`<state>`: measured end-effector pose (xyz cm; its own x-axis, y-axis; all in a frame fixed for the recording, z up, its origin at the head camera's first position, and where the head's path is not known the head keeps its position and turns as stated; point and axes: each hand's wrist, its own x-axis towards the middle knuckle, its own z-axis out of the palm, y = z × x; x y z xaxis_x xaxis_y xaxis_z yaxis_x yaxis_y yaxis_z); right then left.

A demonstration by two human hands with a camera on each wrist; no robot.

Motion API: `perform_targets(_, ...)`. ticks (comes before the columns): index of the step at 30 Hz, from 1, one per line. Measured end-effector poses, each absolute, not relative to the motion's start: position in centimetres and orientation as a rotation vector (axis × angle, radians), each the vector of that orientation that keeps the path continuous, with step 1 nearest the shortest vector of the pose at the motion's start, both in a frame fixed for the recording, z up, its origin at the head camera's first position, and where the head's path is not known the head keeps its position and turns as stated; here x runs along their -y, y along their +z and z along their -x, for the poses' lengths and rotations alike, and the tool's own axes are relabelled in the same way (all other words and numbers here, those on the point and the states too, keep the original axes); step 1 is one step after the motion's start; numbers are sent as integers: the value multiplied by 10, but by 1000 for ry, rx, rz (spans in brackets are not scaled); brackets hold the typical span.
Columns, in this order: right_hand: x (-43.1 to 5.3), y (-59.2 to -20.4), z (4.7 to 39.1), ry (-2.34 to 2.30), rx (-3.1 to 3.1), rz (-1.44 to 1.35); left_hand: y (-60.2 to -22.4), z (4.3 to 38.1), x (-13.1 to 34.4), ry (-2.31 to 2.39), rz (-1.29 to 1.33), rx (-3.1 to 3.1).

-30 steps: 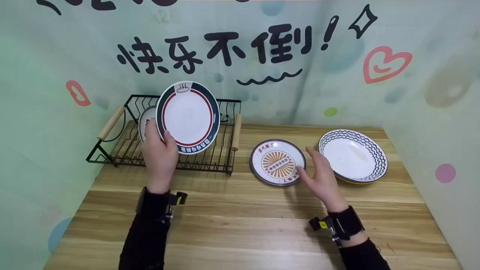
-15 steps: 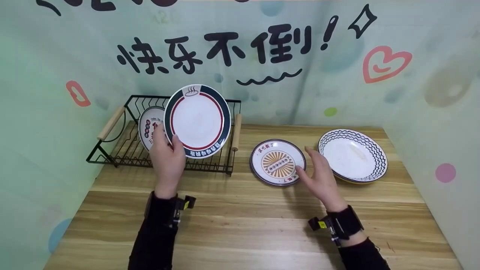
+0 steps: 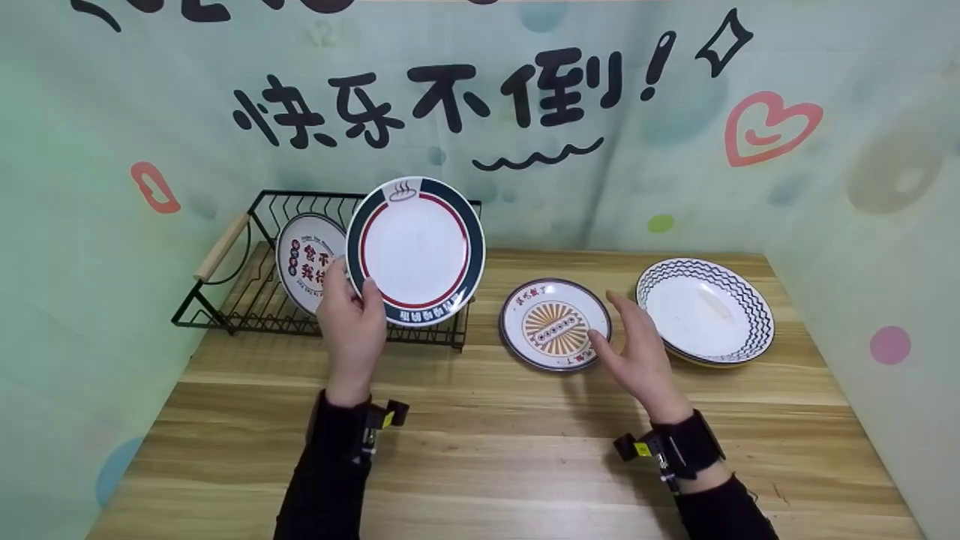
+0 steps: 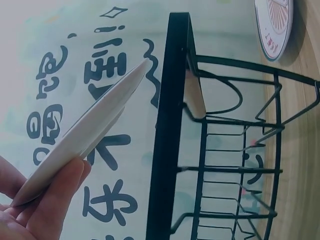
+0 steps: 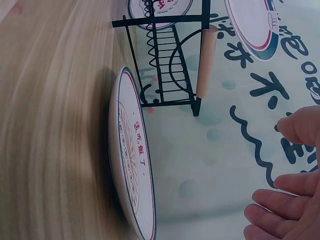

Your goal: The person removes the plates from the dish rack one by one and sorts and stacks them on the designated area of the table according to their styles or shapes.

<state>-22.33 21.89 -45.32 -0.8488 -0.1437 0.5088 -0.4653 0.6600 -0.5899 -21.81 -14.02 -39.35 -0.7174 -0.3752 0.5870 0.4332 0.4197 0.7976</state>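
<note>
My left hand (image 3: 352, 330) grips the lower left edge of a white plate (image 3: 416, 251) with a dark green rim and a red ring. That plate is held up, tilted, in front of the right part of the black wire dish rack (image 3: 255, 319). Its underside shows in the left wrist view, pinched between thumb and fingers. Behind it in the rack leans a white plate with red characters (image 3: 304, 262), partly covered. My right hand (image 3: 641, 360) hovers, fingers extended, beside a small plate with an orange sunburst (image 3: 555, 326) lying on the table, and holds nothing.
A deep white bowl with a wavy black border (image 3: 701, 311) stands right of the sunburst plate. The rack has wooden handles (image 5: 206, 62) at its ends. A printed cloth (image 3: 540, 210) hangs behind the wooden table (image 3: 495, 450).
My left hand has carried the green-rimmed plate to the right and slightly down, uncovering more of the red-character plate in the rack. The right hand has stayed almost still.
</note>
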Motion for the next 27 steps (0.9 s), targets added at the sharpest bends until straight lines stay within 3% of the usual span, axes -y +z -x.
perform_targets(27, -218, -452, 222, 1062, 2374, -530, -407, 217, 114, -1559, 213, 1894)
